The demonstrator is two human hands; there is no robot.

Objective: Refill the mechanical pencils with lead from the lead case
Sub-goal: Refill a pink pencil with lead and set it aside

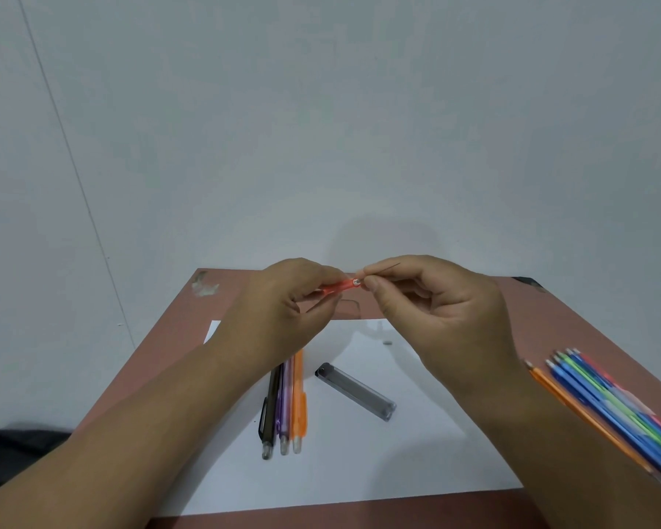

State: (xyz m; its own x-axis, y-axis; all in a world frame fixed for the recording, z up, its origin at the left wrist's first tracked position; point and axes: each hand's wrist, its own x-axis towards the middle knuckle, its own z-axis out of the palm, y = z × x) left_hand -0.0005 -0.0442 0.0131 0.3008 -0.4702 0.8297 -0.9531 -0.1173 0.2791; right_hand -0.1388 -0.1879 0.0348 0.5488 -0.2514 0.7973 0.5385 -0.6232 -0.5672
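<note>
Left hand point(283, 303) raised above the counter point(573, 330), fingers curled round a red mechanical pencil point(338, 287); grip closed on the barrel, open end of the pencil turned toward the other hand. Right hand point(435, 311) just beside it, thumb and forefinger pinched on a thin dark lead point(388, 268); grip tight on the lead, one end slanting up and to the right of the fingertips, the other end at the mouth of the pencil. Cannot tell whether the lead tip is already inside the opening.

Below the hands, on a white sheet of paper point(359, 463) spread over the reddish-brown counter: a smoky transparent lead case point(355, 391), lying flat and diagonal, darker cap end toward the far left, near the middle of the sheet. Contents of the case not readable through the tinted wall. Just left of the case, three mechanical pencils side by side and touching: black point(270, 410), purple point(284, 410), orange point(298, 402), tips pointing toward the near edge, far ends hidden under the left wrist.

At the right edge, a blurred bundle of coloured pencils point(611, 406), orange, blue, green and pink, lying diagonally, partly off the paper. Small grey speck point(387, 342) on the sheet beyond the case. Grey-white wall point(321, 127) behind the counter; dark cloth point(20, 460) at lower left.
</note>
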